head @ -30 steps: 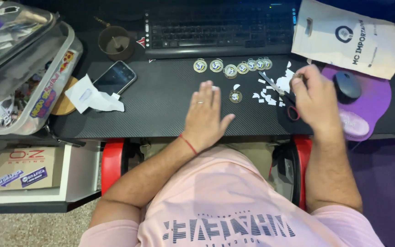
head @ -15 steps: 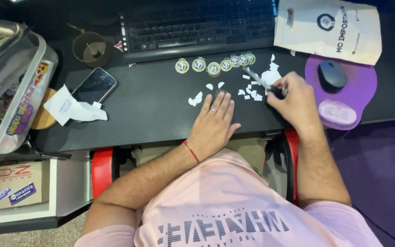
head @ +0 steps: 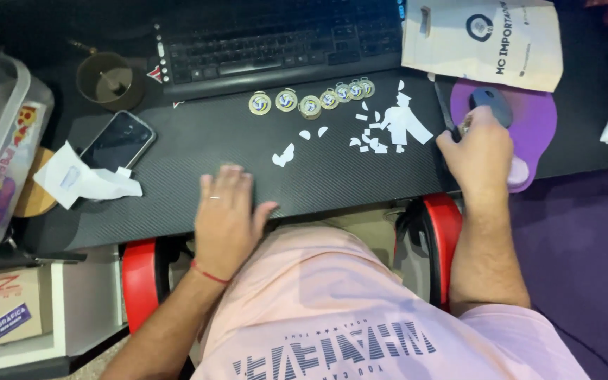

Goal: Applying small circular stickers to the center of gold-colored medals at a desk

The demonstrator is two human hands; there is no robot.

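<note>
Worktop carries loose white paper scraps and a row of round badges, which a careless sweep could scatter. Left hand lies flat, fingers apart, below them; right hand, grip closed on a small object beside the mouse, sits just right of the scraps.

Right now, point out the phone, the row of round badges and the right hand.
phone [head: 117, 142], head view, middle of its dark screen.
row of round badges [head: 310, 105], head view, face of a middle badge.
right hand [head: 478, 144], head view, back of the hand.
</note>
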